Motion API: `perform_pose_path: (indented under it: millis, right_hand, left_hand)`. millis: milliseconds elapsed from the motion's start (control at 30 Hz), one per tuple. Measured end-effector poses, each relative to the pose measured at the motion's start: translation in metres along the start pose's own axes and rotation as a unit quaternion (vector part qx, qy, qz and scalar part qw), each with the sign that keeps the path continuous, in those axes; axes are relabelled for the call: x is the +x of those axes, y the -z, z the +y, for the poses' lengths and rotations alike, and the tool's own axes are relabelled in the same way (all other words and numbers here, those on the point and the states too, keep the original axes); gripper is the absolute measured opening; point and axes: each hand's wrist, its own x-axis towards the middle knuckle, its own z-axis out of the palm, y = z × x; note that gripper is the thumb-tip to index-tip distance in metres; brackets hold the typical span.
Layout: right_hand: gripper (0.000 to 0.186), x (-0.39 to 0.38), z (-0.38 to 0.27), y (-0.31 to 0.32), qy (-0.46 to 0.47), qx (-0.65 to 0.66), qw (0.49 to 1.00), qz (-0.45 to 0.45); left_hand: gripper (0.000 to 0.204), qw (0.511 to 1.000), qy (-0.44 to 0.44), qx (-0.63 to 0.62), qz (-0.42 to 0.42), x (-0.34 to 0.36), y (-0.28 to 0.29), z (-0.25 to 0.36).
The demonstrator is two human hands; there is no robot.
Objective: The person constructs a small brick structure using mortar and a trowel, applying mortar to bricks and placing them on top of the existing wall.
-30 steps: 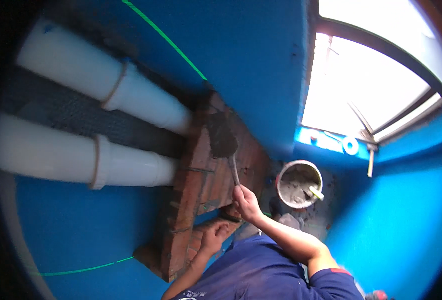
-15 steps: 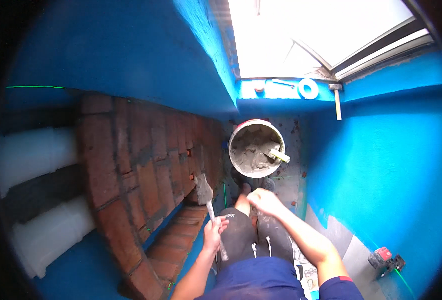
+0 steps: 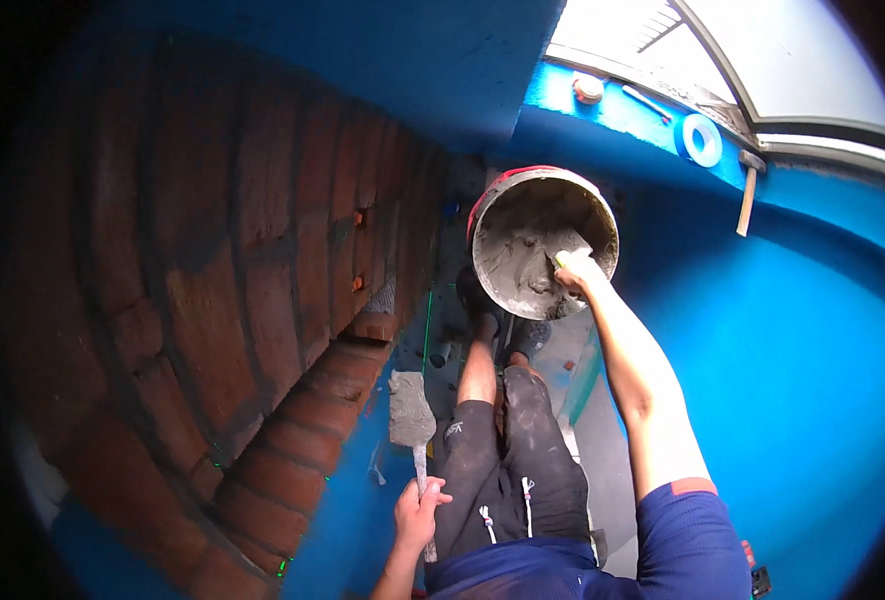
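Note:
My left hand (image 3: 418, 512) is closed around the handle of a trowel (image 3: 421, 465), whose blade, coated in grey mortar (image 3: 410, 405), points forward beside my left leg. My right arm reaches out to a bucket (image 3: 491, 192) of wet grey mortar (image 3: 513, 255). Inside its rim, my right hand (image 3: 580, 271) grips the yellow-green handle of a second trowel (image 3: 569, 241). That trowel's blade rests on the mortar. The bucket stands ahead of my feet, its mouth tilted towards me.
A brick structure (image 3: 203, 320) fills the left side, with a lower brick course (image 3: 298, 435) near me. On the blue window sill are a tape-like ring (image 3: 701, 140), a round container (image 3: 589, 88) and a hammer (image 3: 749, 190) hanging over the edge. Blue wall (image 3: 793, 330) bounds the right.
My right hand has moved forward into the bucket and taken hold of the trowel there. My left hand still holds its mortar-coated trowel, now lower in view. The view has shifted.

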Motion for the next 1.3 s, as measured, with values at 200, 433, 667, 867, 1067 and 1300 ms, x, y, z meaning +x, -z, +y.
perform_pose_path:
  millis: [200,433,667,867,1067,1300]
  right_hand:
    - [0.021,-0.025,-0.034,0.085,0.087,-0.104,0.974,-0.183]
    - [0.021,-0.108,-0.023,0.113,-0.125,0.346,0.83,-0.42]
    - [0.029,-0.104,-0.028,0.079,-0.044,0.342,0.913,-0.217]
    - [0.024,-0.065,-0.047,0.045,-0.016,-0.145,0.98,0.133]
    - [0.019,-0.047,-0.043,0.021,0.126,-0.087,0.985,0.078]
    - [0.009,-0.046,-0.041,0.077,0.262,-0.188,0.946,-0.039]
  left_hand:
    - [0.026,0.999,-0.039,0.003,-0.002,-0.005,-0.001,-0.011]
    - [0.023,0.992,-0.122,0.041,-0.02,0.011,-0.001,0.016]
    - [0.021,0.988,-0.138,0.069,-0.025,0.015,0.007,0.022]
    - [0.021,0.989,-0.12,0.085,-0.018,0.016,0.007,0.012]
    - [0.023,0.993,-0.103,0.065,-0.003,0.016,-0.002,0.015]
    - [0.025,0.994,-0.062,0.086,0.016,0.016,-0.008,0.022]
